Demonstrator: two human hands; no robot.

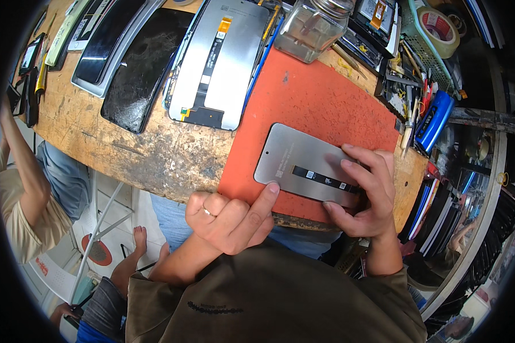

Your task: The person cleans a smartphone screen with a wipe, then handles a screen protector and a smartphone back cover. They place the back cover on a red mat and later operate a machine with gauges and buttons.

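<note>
A grey-backed phone display panel (286, 154) with a dark ribbon strip lies at a slant on the orange-red mat (303, 86). My right hand (366, 194) grips its right end, fingers over the top and thumb at the near edge. My left hand (229, 220) has its index finger stretched to the panel's lower-left corner, touching it. Its other fingers are curled, one wearing a ring, and whatever is under them is hidden. Just beyond the mat's left side, a larger silver-backed display assembly (200, 74) lies on the worn wooden bench (131, 151).
Dark phones (137, 68) lie at back left. A glass jar (309, 28) stands behind the mat; a green basket with tape (435, 34), tools and a blue cylinder (435, 120) crowd the right. At left, another person's arm (26, 166) reaches the bench; bare feet (138, 240) show below.
</note>
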